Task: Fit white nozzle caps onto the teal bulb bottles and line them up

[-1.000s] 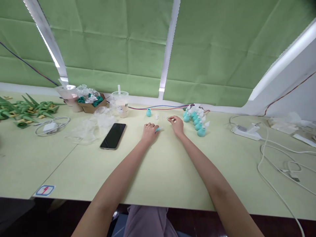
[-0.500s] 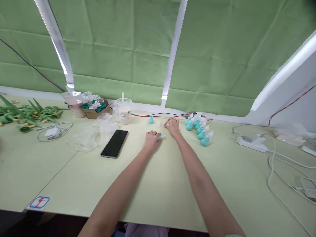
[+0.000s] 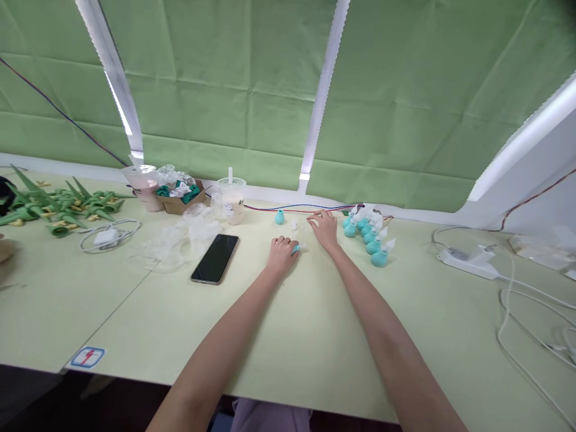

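My left hand [image 3: 281, 255] rests on the table, its fingers closed around a teal squeeze bulb [image 3: 295, 249] whose clear tip points right. My right hand [image 3: 324, 230] is farther back and to the right, its thumb and fingertips drawn together low over the table. Whatever it pinches is too small to make out; tiny clear bits lie close to the fingertips. Between and behind the hands lie a small white piece [image 3: 294, 225] and an upright teal bulb without a tip [image 3: 279, 216]. Right of my right hand stand several teal bulbs with white tips [image 3: 373, 246], in rows.
A phone [image 3: 215, 259] lies left of my left hand, near crumpled clear plastic bags [image 3: 168, 240]. Behind are a drink cup [image 3: 233, 207] and a small carton [image 3: 180, 204]. Green spiky pieces [image 3: 63, 204] sit far left. A power strip [image 3: 468, 264] and cables lie right.
The view has shifted slightly, moving everything a little right in the picture. My right hand has edged right, away from the small white piece. My left hand still holds the bulb.
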Demonstrator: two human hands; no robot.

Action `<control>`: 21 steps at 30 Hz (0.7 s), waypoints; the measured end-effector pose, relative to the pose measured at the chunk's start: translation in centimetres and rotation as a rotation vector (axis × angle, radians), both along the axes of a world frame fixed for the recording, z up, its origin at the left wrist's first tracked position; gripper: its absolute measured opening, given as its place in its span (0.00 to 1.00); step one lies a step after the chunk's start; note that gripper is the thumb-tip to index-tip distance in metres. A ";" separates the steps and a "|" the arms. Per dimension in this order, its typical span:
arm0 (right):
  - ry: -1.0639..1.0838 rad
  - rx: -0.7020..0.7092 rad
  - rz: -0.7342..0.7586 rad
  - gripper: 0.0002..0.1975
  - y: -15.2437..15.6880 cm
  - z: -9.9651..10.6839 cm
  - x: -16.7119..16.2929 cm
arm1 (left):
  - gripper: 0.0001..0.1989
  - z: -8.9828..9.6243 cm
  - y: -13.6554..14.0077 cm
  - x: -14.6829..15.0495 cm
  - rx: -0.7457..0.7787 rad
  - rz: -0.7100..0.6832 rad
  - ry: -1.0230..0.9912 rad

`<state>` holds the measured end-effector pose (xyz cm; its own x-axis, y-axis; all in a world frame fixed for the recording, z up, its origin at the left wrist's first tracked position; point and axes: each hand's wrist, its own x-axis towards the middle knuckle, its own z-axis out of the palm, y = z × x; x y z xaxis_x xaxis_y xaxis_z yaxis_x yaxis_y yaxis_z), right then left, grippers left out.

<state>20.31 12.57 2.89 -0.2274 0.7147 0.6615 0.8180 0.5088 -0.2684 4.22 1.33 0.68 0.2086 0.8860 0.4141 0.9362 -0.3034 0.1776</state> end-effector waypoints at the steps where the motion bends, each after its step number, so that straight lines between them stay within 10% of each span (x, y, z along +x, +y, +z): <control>1: 0.043 -0.031 0.004 0.11 -0.6 0.3 0.0 | 0.11 0.1 0.0 0.0 0.009 0.002 -0.012; 9: 0.494 -0.883 0.308 0.15 -6.2 -0.2 -0.6 | 0.12 0.4 -0.4 0.2 0.092 0.011 -0.038; 21: 0.595 -0.612 0.320 0.06 -7.1 0.3 -0.7 | 0.11 1.1 -0.5 0.2 -0.048 0.030 -0.080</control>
